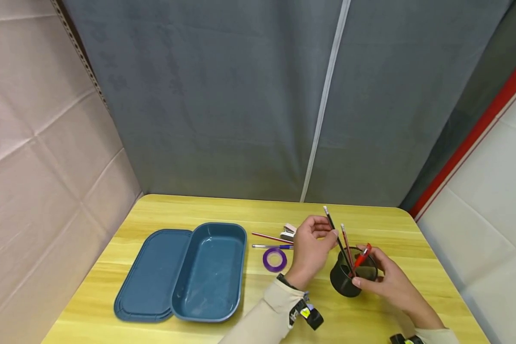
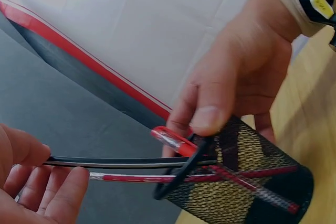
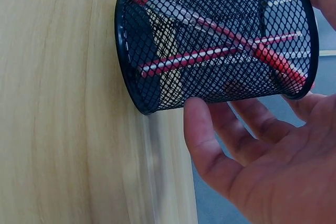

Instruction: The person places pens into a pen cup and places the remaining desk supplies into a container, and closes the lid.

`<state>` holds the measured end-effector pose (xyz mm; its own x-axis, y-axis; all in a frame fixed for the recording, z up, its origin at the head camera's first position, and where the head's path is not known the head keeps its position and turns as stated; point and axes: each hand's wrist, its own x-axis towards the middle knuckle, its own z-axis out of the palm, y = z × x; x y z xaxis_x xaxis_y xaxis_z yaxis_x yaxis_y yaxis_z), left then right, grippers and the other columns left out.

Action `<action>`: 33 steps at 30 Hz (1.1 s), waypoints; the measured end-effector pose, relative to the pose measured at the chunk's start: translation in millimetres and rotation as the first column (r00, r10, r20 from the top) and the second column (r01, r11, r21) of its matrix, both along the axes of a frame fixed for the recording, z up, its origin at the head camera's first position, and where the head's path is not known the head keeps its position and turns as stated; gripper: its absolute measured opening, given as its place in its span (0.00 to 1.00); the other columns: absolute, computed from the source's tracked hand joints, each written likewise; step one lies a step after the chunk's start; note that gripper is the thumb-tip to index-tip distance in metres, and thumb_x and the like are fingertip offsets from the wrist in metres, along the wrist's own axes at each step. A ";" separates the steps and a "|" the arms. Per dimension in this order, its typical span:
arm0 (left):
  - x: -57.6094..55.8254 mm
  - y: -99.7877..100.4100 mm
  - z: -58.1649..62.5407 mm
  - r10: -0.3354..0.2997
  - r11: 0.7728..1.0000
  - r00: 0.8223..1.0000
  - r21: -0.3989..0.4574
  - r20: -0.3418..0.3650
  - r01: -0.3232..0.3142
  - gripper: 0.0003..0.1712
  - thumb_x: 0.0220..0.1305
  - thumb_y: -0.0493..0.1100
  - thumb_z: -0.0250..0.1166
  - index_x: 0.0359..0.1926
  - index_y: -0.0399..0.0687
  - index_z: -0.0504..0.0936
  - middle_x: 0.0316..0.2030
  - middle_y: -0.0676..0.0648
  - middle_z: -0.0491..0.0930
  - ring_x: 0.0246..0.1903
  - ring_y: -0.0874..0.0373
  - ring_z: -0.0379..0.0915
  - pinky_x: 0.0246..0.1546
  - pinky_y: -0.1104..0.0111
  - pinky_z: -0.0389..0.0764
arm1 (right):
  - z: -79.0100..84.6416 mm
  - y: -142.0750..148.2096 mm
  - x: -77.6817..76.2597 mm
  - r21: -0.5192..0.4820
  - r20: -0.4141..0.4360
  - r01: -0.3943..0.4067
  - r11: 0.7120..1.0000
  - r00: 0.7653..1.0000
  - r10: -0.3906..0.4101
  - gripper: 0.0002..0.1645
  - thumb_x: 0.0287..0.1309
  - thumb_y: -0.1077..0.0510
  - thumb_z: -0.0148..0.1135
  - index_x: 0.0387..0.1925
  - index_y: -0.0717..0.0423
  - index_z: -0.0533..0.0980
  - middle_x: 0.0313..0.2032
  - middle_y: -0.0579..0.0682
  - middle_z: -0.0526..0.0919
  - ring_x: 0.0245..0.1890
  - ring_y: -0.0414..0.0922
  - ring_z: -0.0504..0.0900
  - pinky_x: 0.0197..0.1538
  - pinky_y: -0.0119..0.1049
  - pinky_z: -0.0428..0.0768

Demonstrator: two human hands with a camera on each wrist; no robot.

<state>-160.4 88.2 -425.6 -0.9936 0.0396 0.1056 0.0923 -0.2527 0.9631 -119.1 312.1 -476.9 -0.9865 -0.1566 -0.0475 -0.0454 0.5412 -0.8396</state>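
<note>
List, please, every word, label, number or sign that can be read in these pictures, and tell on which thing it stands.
No text can be read.
Right wrist's yellow label: dark marks, too small and blurred.
Left wrist's yellow label: too small to read.
Black pencil, red pen, pen holder: no readable print.

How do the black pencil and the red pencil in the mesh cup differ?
Colour: the black pencil is black, while the red pencil is mostly red.
Hold: the left grip pinches the black pencil but not the red pencil.
Height: the black pencil sticks farther out of the mesh cup than the red pencil.
Both slant into the cup with pale ends up.
</note>
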 end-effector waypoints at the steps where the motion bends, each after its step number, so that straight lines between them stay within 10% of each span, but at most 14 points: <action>1: 0.7 0.7 -2.1 -0.004 1.000 1.000 -0.010 -0.002 0.004 0.12 0.62 0.30 0.73 0.46 0.44 0.84 0.39 0.51 0.85 0.35 0.64 0.83 0.34 0.70 0.89 | -0.1 -0.2 -0.3 0.004 -0.003 -0.003 1.000 1.000 0.003 0.46 0.64 0.51 0.75 0.77 0.52 0.64 0.72 0.60 0.72 0.63 0.40 0.75 0.42 0.37 0.83; 7: 4.7 3.6 -11.8 -0.023 0.995 1.000 -0.095 -0.017 0.021 0.10 0.63 0.34 0.73 0.44 0.48 0.85 0.37 0.54 0.84 0.35 0.67 0.83 0.36 0.73 0.87 | -1.0 -1.3 -1.2 0.005 -0.010 -0.012 1.000 1.000 0.012 0.47 0.64 0.52 0.75 0.78 0.53 0.63 0.72 0.62 0.71 0.69 0.66 0.71 0.41 0.36 0.82; 18: 8.3 3.3 -27.3 -0.009 0.963 0.999 -0.268 -0.051 -0.005 0.07 0.64 0.41 0.75 0.41 0.52 0.86 0.35 0.57 0.86 0.33 0.70 0.82 0.37 0.74 0.84 | 0.3 -0.5 -0.4 -0.001 -0.002 -0.014 1.000 1.000 0.014 0.46 0.65 0.53 0.74 0.78 0.54 0.63 0.74 0.64 0.68 0.71 0.72 0.68 0.40 0.38 0.80; 33: 9.9 -1.8 -38.8 -0.014 0.956 1.000 -0.294 -0.011 0.010 0.06 0.63 0.42 0.77 0.40 0.54 0.88 0.34 0.58 0.88 0.32 0.70 0.84 0.36 0.75 0.84 | 0.5 -1.0 0.0 -0.002 -0.001 -0.011 1.000 1.000 0.011 0.46 0.65 0.53 0.74 0.78 0.54 0.62 0.75 0.61 0.69 0.70 0.63 0.71 0.42 0.38 0.82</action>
<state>-150.5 86.4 -464.4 -0.9915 0.0828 0.1005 0.1041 0.0406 0.9937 -119.1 311.1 -476.4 -0.9848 -0.1675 -0.0463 -0.0522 0.5392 -0.8405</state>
